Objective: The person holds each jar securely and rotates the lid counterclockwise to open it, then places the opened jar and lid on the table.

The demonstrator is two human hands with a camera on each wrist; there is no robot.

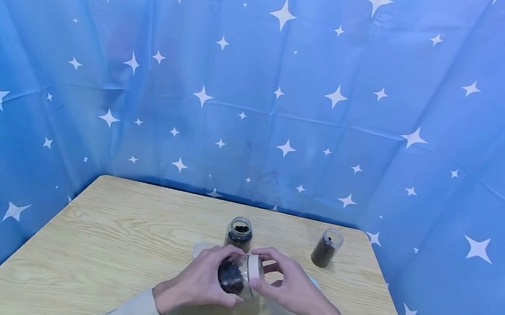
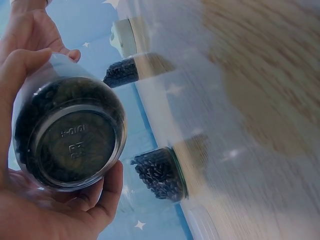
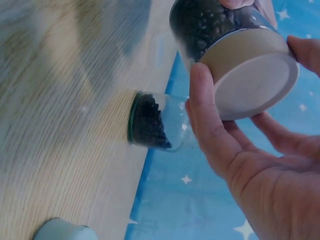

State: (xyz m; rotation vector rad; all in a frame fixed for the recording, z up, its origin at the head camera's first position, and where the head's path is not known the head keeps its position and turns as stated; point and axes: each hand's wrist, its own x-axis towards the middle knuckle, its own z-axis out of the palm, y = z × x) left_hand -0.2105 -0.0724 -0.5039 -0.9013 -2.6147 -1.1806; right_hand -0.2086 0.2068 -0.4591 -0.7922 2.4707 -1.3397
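Both hands hold a glass jar [image 1: 231, 276] of dark contents above the table, tilted on its side with its white lid [image 1: 254, 268] toward the right. Fingers and thumb of the left hand [image 1: 206, 279] curl round the jar's body near its base; the embossed bottom of the jar [image 2: 75, 145] faces the left wrist view. On the lid's rim, the right hand [image 1: 286, 286] has its thumb and fingers gripping from opposite sides. The lid's flat white top [image 3: 257, 85] shows in the right wrist view, sitting on the jar's mouth.
Behind the hands stands an uncovered glass jar [image 1: 239, 236] partly filled with dark pieces. Another jar [image 1: 326, 249] of dark contents stands back right. A pale round lid [image 1: 200, 248] lies left of the middle jar. A light-blue lid [image 3: 65, 231] lies on the wooden table [image 1: 132, 227].
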